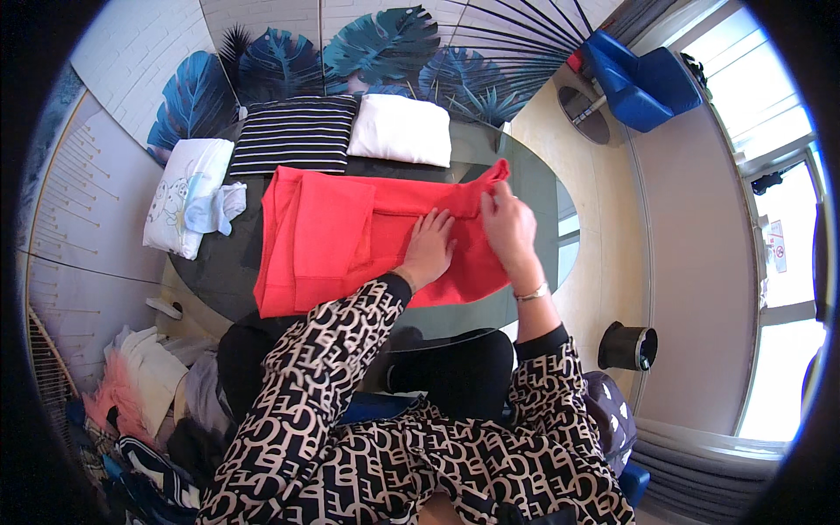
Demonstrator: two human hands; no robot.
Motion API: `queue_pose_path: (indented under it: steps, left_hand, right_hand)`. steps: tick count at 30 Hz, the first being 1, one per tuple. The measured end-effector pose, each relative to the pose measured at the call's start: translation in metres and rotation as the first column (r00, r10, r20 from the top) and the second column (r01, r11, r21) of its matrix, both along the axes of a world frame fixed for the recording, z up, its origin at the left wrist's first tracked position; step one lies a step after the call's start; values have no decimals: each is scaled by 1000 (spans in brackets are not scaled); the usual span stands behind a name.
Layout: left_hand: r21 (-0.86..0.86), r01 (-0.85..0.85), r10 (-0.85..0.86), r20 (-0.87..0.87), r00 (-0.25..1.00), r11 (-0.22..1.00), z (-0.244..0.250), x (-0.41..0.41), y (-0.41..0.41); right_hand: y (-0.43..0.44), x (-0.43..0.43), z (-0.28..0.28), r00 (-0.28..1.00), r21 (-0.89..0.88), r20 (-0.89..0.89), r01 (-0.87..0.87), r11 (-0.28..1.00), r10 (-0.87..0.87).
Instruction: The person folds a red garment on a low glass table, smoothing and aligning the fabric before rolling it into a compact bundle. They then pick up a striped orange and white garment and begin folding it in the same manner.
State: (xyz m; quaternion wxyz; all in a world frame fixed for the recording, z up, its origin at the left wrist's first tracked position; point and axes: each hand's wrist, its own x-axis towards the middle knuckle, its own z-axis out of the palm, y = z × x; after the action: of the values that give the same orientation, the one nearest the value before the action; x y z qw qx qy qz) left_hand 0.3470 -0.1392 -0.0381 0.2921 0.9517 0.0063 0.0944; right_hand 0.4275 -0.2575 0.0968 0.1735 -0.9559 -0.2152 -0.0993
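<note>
A red garment, partly folded, lies across the dark glass table in front of me. My left hand rests flat on its middle, fingers slightly spread. With my right hand I pinch the garment's far right corner, which sticks up a little between thumb and fingers. Behind the red garment lie a folded black-and-white striped textile and a folded white one. At the table's left are a white printed folded garment and a small pale blue crumpled cloth.
The round glass table has a curved edge close to my lap. A heap of mixed clothes is at lower left. To the right stand a dark bin and, farther back, a blue chair beside the window wall.
</note>
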Motion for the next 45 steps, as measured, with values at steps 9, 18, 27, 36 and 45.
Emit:
queue_pose_path:
  steps: [9,18,27,36,45]
  left_hand:
    - [-792,-64,48,-117,992,-607,0,-59,51]
    - [-993,-47,-8,-47,999,-107,9,-63,63]
    - [-994,-77,97,-70,993,73,10,-43,63]
    - [-626,-178,300,95,949,759,11,-64,49]
    - [130,-170,135,241,961,977,46,-94,32]
  right_hand:
    - [116,-72,-33,955,-146,-233,-223,964,185]
    - [12,-95,-19,887,589,-303,-112,801,347]
    - [-13,-146,-77,849,24,-37,-527,850,528]
    - [-4,-157,-99,840,-46,-87,-540,840,535]
    - [5,-31,-72,898,379,205,-439,815,389]
